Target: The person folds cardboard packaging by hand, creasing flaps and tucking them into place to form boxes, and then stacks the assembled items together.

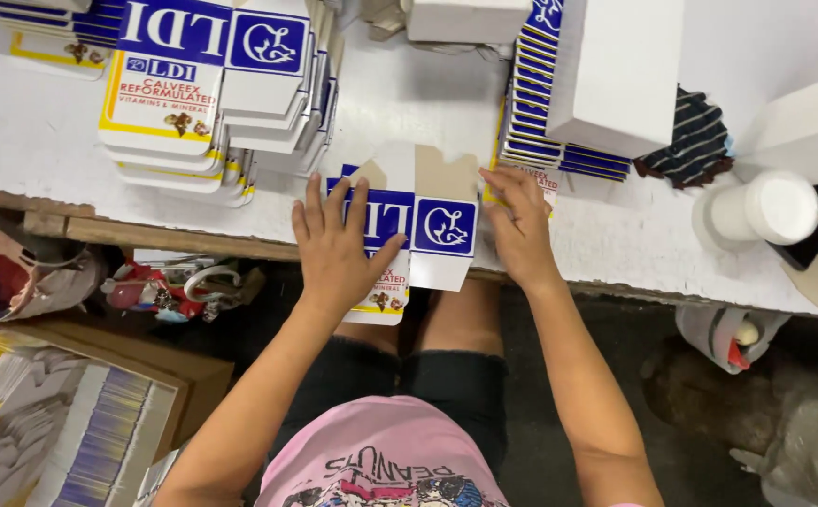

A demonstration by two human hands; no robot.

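Observation:
A flat, unfolded white and blue carton [432,225] lies at the near edge of the white table [43,141], partly hanging over it. My left hand [339,246] presses flat on the carton's left half with fingers spread. My right hand [520,221] rests on the table at the carton's right edge, fingertips touching its brown flap. Neither hand grips anything.
A stack of flat cartons [193,94] lies at the back left, and another fanned stack [540,103] at the back right under a white box [616,70]. A striped cloth [691,141] and a white bottle [766,211] lie right. Cardboard boxes of flat cartons [71,422] stand below left.

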